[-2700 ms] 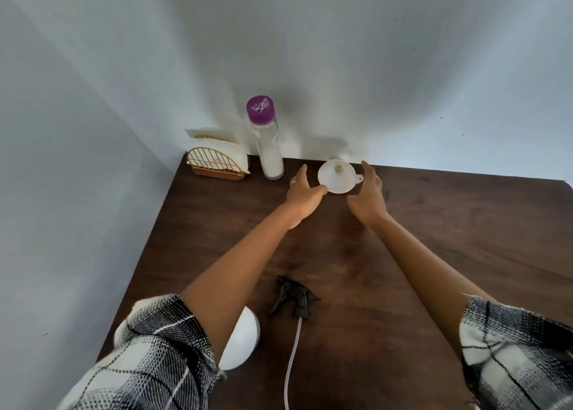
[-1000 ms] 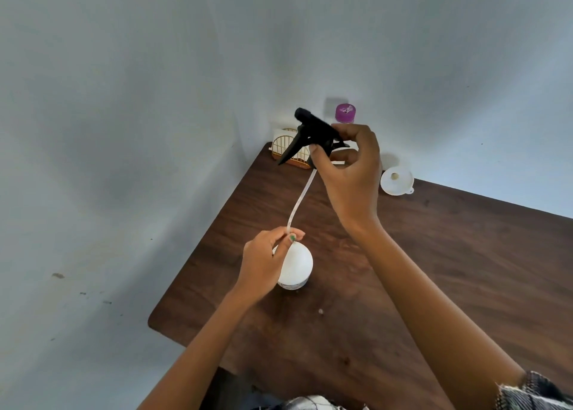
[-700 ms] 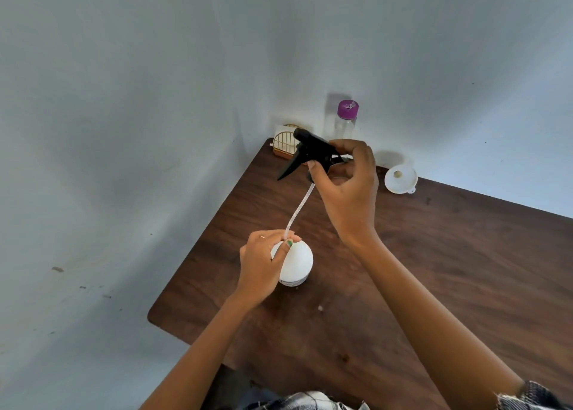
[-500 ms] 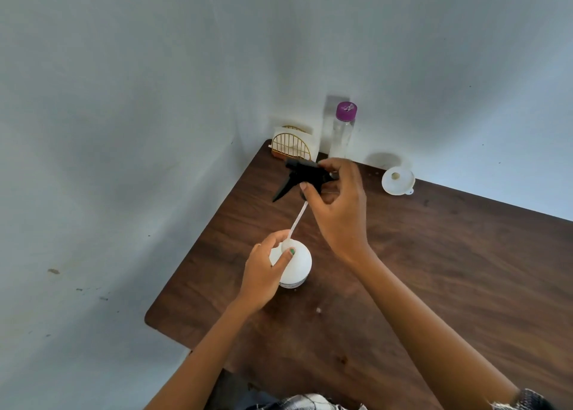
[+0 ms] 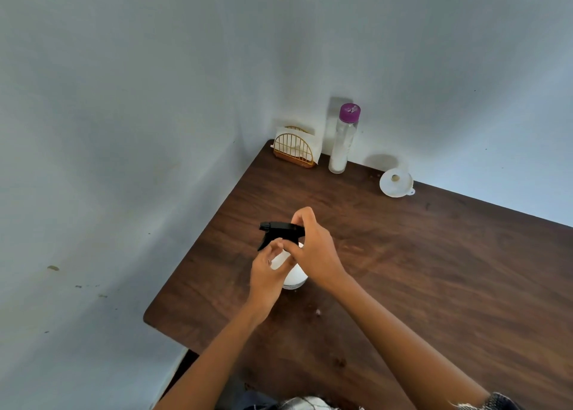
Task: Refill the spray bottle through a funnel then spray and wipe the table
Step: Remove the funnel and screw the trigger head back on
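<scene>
A round white spray bottle (image 5: 294,278) stands near the left edge of the dark wooden table (image 5: 434,270). Its black trigger head (image 5: 279,228) sits low over the bottle's neck, nozzle pointing left. My right hand (image 5: 313,248) grips the trigger head from the right. My left hand (image 5: 266,268) holds the bottle's shoulder just below it. The tube is hidden inside the bottle. A white funnel (image 5: 396,182) lies at the back by the wall, apart from both hands.
A tall clear bottle with a purple cap (image 5: 343,140) stands in the back corner beside a gold wire napkin holder (image 5: 294,149) with white napkins. Walls close the table's left and far sides. The table's left edge runs just beside the spray bottle.
My right hand has lowered the trigger head from high above the table down onto the bottle, feeding the tube inside. My left hand stayed on the bottle.
</scene>
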A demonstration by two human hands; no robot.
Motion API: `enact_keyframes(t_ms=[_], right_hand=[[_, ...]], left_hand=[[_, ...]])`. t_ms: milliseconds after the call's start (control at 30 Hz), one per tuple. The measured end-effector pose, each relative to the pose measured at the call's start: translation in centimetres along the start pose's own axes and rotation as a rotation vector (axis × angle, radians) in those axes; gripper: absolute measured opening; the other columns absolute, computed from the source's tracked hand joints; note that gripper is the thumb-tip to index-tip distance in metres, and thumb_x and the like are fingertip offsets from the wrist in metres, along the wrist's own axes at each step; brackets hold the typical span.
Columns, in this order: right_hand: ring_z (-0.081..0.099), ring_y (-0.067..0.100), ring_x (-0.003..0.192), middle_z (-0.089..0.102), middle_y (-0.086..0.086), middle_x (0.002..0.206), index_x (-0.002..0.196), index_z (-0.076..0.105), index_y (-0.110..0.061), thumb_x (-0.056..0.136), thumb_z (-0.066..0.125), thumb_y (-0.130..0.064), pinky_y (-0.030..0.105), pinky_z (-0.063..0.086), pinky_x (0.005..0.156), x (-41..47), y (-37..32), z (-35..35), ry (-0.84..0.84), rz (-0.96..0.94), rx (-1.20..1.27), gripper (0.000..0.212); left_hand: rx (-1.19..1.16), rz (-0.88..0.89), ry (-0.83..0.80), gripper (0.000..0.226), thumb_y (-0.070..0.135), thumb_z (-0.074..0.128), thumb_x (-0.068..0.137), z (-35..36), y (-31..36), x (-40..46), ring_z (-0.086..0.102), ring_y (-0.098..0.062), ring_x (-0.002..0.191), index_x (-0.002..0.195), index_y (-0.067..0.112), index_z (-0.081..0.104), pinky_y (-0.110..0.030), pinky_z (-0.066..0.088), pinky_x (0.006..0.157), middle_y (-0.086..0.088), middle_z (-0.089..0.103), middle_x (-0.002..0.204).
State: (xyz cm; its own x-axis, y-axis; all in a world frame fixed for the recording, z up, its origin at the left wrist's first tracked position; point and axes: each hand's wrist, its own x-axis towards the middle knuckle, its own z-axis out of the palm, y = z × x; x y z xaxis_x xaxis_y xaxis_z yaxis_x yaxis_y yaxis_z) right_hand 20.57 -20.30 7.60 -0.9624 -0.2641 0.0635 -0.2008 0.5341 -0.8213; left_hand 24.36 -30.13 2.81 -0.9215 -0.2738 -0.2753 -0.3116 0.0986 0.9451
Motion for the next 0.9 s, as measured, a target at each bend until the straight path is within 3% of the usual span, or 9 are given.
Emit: enact_keyframes(t_ms=[100, 200, 300, 433, 500, 600, 733, 800, 900], right_hand=[[0.06, 0.013, 0.082, 0.062, 0.0, 0.092, 0.097, 0.044, -0.017, 0.081, 0.071, -0.016, 0.025, 0.053, 0.068, 0.5, -0.3, -0.2, -0.076, 0.017, -0.078, 0.031], [0.054, 0.011, 0.079, 0.059, -0.003, 0.089, 0.093, 0.051, -0.016, 0.079, 0.072, -0.016, 0.014, 0.04, 0.06, 1.3, -0.6, -0.8, -0.174, 0.038, -0.205, 0.025], [0.055, 0.016, 0.081, 0.061, 0.002, 0.089, 0.087, 0.059, -0.012, 0.077, 0.071, -0.012, 0.021, 0.039, 0.061, 1.9, -1.1, -1.4, -0.288, 0.022, -0.366, 0.016], [0.059, 0.021, 0.082, 0.063, 0.006, 0.094, 0.088, 0.06, -0.011, 0.08, 0.065, -0.007, 0.027, 0.042, 0.063, 2.1, -1.8, -1.2, -0.362, -0.001, -0.49, 0.011], [0.058, 0.021, 0.078, 0.064, 0.007, 0.093, 0.087, 0.059, -0.011, 0.08, 0.065, -0.006, 0.027, 0.041, 0.06, 2.3, -2.1, -1.2, -0.369, 0.001, -0.53, 0.01], [0.061, 0.022, 0.078, 0.064, 0.007, 0.093, 0.094, 0.061, -0.01, 0.081, 0.066, -0.01, 0.029, 0.046, 0.061, 2.5, -2.6, -1.1, -0.357, 0.042, -0.555, 0.014], [0.059, 0.017, 0.071, 0.063, 0.007, 0.091, 0.103, 0.061, -0.009, 0.084, 0.066, -0.018, 0.023, 0.045, 0.055, 2.6, -2.9, -0.7, -0.314, 0.064, -0.568, 0.022], [0.051, 0.011, 0.06, 0.06, 0.004, 0.082, 0.096, 0.06, -0.011, 0.086, 0.064, -0.021, 0.018, 0.034, 0.046, 2.6, -2.9, -0.5, -0.269, 0.092, -0.559, 0.015], [0.052, 0.013, 0.062, 0.063, 0.003, 0.083, 0.099, 0.059, -0.012, 0.089, 0.059, -0.029, 0.021, 0.035, 0.048, 2.0, -2.9, 0.1, -0.169, 0.123, -0.597, 0.02]], left_hand=[[-0.046, -0.026, 0.042, 0.042, 0.022, 0.069, 0.08, 0.2, 0.3, 0.1, 0.056, -0.013, 0.114, 0.12, 0.015, 0.058, -0.021, 0.043, 0.088, -0.001, 0.063, 0.118], [-0.068, -0.012, 0.057, 0.036, 0.02, 0.068, 0.081, 0.6, 0.3, 0.2, 0.058, -0.01, 0.105, 0.115, 0.015, 0.06, -0.012, 0.045, 0.076, 0.005, 0.063, 0.107], [-0.052, 0.006, 0.049, 0.035, 0.018, 0.067, 0.082, 0.7, -0.2, 0.1, 0.057, -0.006, 0.096, 0.117, 0.013, 0.059, -0.003, 0.047, 0.067, 0.007, 0.061, 0.105], [0.039, 0.045, 0.028, 0.033, 0.023, 0.058, 0.089, 0.8, -0.9, 0.1, 0.059, -0.016, 0.107, 0.12, 0.014, 0.056, -0.013, 0.044, 0.073, 0.005, 0.061, 0.104], [0.076, 0.063, -0.004, 0.031, 0.027, 0.054, 0.091, 0.8, -1.1, -0.1, 0.058, -0.016, 0.108, 0.121, 0.018, 0.053, -0.018, 0.043, 0.077, 0.009, 0.059, 0.102], [0.144, 0.071, -0.015, 0.055, 0.051, 0.049, 0.086, 1.0, -1.0, -0.5, 0.055, -0.013, 0.109, 0.13, 0.019, 0.047, -0.025, 0.043, 0.086, 0.007, 0.057, 0.111], [0.198, 0.065, 0.048, 0.044, 0.028, 0.053, 0.091, 1.3, -0.4, -0.2, 0.056, -0.019, 0.112, 0.133, 0.019, 0.043, -0.028, 0.045, 0.089, 0.008, 0.054, 0.114], [0.204, 0.097, 0.058, 0.044, 0.027, 0.052, 0.092, 1.3, -0.4, -0.3, 0.057, -0.017, 0.109, 0.134, 0.02, 0.04, -0.027, 0.046, 0.088, 0.01, 0.054, 0.112], [0.228, 0.086, 0.066, 0.043, 0.032, 0.046, 0.093, 1.3, -0.5, -0.6, 0.058, -0.022, 0.111, 0.135, 0.022, 0.036, -0.031, 0.048, 0.09, 0.003, 0.056, 0.12]])
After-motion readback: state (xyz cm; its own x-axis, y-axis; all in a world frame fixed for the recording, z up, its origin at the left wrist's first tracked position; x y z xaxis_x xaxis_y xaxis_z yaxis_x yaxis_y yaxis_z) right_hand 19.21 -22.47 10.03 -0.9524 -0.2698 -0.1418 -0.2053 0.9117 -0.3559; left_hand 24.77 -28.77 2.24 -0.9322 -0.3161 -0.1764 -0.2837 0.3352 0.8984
